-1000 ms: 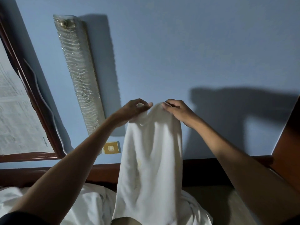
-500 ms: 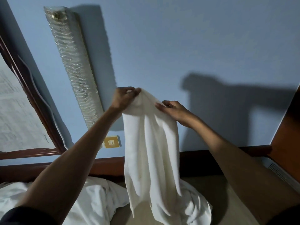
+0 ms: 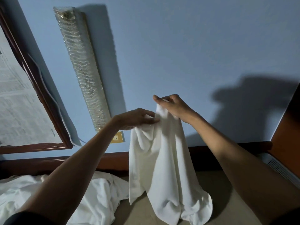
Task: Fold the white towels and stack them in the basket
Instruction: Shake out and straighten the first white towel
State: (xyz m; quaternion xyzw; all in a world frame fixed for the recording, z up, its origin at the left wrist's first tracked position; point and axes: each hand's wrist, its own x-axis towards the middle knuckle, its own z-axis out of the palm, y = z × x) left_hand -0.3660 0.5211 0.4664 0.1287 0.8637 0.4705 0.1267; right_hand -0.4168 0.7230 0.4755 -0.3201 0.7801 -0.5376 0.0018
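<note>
A white towel hangs in loose folds in front of the blue wall, its lower hem bunched on the beige surface. My right hand grips the towel's top edge, holding it up. My left hand is a little lower and to the left, its fingers pinching the top edge beside the right hand. A heap of more white towels lies at the lower left, partly hidden behind my left forearm. No basket is in view.
A long textured glass wall lamp slants across the wall. A dark wooden frame sits at the left, a brass switch plate below the lamp. Brown wooden trim runs along the wall's base, and a wooden panel stands at right.
The towel has shifted right. My right hand rose and now holds the highest point, while my left hand dropped and slid along the top edge toward it.
</note>
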